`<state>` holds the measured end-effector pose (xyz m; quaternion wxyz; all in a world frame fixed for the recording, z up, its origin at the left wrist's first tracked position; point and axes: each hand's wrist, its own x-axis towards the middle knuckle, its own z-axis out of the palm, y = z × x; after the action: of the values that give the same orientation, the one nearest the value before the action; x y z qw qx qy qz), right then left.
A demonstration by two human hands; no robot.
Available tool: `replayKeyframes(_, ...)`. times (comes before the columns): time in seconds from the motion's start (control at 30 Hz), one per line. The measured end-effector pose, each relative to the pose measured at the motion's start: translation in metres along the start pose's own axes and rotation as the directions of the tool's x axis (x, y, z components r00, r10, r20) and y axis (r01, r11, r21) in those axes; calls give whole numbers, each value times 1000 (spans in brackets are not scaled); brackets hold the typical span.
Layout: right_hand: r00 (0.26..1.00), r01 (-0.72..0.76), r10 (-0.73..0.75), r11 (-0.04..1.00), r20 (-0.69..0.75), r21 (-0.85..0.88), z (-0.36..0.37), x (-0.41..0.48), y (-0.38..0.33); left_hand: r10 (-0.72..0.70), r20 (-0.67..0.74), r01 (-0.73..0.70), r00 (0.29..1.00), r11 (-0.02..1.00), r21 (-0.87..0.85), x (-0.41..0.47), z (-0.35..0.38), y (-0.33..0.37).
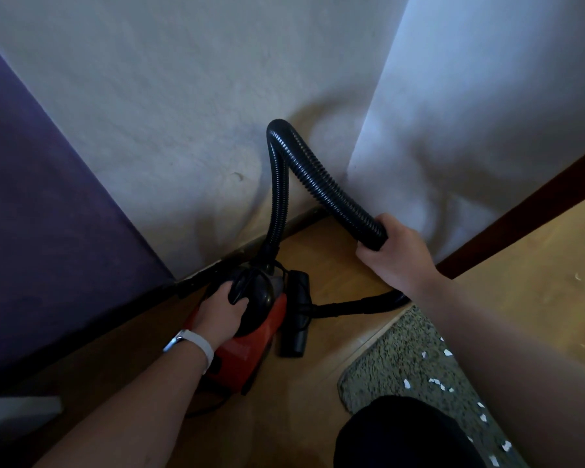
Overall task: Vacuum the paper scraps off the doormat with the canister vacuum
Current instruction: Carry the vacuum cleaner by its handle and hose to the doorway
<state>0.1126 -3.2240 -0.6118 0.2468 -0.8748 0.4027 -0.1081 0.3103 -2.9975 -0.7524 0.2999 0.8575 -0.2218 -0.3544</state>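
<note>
- The hose point(304, 184) my right hand point(395, 255) grips is black ribbed plastic, matt with a faint sheen on the ridges
- The canister vacuum point(244, 359) has a smooth red plastic body; its black top, which my left hand point(222, 310) grips, is glossier plastic
- The floor nozzle point(296, 319) is plain matt black plastic
- The doormat point(395, 366) is a rough, nubby pile, speckled grey and green
- The paper scraps point(434, 383) on it are thin white paper with torn edges
- The floor point(335, 258) looks like smooth wood with a soft shine
- The wall point(183, 113) is matt and slightly grainy, like plaster
- My watch strap point(205, 347) is smooth, white and rubbery-looking
</note>
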Motion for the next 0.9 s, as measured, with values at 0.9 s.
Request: replayKeyframes(0.9,992,55,-65,994,-111,-92,-14,-32,6,186,42,-190,982,970,149,-9,21,17)
